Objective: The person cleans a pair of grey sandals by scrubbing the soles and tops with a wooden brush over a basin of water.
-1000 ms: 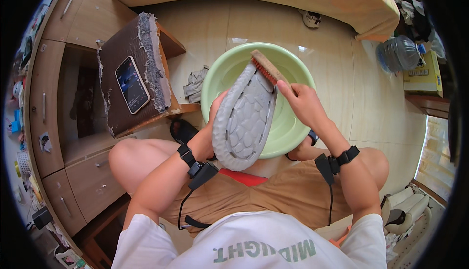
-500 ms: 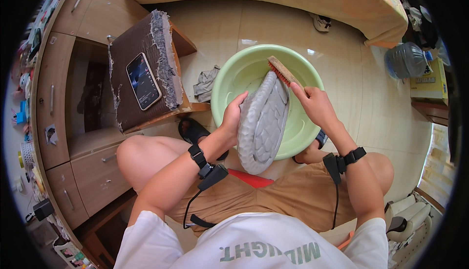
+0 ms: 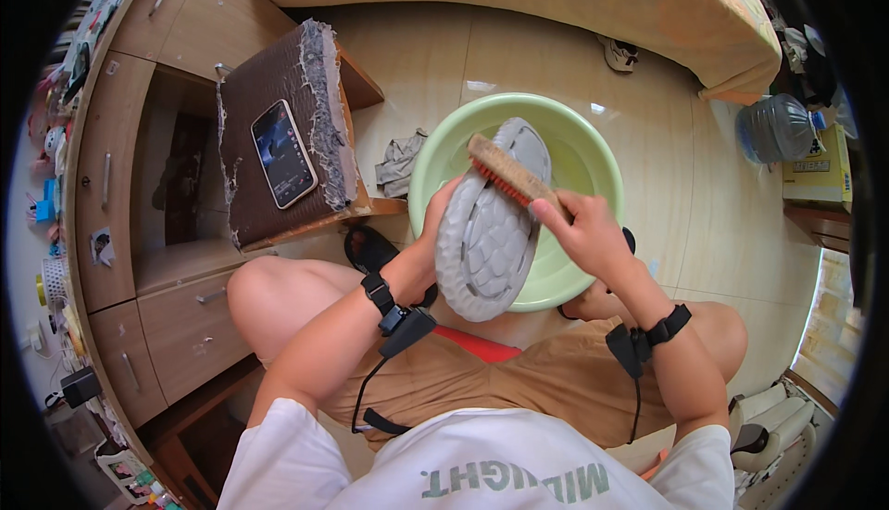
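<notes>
A grey shoe is held sole-up over a pale green basin with some water in it. My left hand grips the shoe along its left side, its fingers partly hidden behind it. In my right hand is a wooden scrubbing brush with reddish bristles, held by its near end. The bristles lie against the patterned sole, across its upper half.
Left of the basin, a phone lies on a worn brown padded stool. A grey cloth is on the floor between stool and basin. Wooden drawers line the left; a water jug stands far right.
The brush has moved from the shoe's far tip down and left onto the sole, my right hand coming nearer with it. The shoe's sole has turned more toward me.
</notes>
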Motion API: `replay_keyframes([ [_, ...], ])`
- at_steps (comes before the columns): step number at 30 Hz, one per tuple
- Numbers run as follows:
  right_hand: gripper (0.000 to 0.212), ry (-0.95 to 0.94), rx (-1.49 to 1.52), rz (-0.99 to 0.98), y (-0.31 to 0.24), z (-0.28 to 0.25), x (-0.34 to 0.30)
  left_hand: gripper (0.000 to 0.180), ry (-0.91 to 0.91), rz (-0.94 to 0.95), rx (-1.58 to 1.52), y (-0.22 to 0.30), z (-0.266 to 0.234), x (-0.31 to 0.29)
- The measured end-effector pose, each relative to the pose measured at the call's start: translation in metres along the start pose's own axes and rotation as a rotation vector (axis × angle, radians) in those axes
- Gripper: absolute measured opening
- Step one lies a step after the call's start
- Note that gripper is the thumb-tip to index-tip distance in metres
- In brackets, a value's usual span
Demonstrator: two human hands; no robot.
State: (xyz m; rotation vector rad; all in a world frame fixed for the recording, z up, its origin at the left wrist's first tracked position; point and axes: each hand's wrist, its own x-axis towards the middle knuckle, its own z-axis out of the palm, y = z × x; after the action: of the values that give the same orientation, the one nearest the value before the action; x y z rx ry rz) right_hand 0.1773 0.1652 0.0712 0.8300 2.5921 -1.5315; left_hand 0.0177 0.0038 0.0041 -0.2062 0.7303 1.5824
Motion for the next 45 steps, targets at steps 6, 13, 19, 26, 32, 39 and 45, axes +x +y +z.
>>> replay_keyframes([
  [6,0.07,0.142,-0.088,0.215,0.019,-0.015,0.017,0.061,0.031,-0.021,0.0,0.0,0.024,-0.009],
  [13,0.064,0.089,-0.101,0.031,0.005,-0.006,0.003,0.065,0.082,-0.017,-0.001,0.006,0.017,-0.005],
  [19,0.071,0.13,-0.178,0.193,0.011,-0.012,0.014,0.066,0.034,-0.077,-0.061,-0.004,-0.001,0.002],
  [26,0.073,0.112,-0.194,0.111,0.009,-0.014,0.007,0.066,0.104,-0.086,0.009,-0.003,0.001,0.002],
  [32,0.072,0.051,-0.201,0.112,0.012,-0.013,0.007,0.064,0.157,-0.092,0.032,-0.01,-0.018,0.009],
  [39,0.07,0.059,-0.171,0.195,0.009,-0.017,0.009,0.065,0.191,-0.072,0.079,-0.007,0.002,0.004],
  [45,0.073,0.025,-0.148,0.068,0.012,-0.012,0.005,0.064,0.229,-0.08,0.115,-0.005,-0.007,0.006],
])
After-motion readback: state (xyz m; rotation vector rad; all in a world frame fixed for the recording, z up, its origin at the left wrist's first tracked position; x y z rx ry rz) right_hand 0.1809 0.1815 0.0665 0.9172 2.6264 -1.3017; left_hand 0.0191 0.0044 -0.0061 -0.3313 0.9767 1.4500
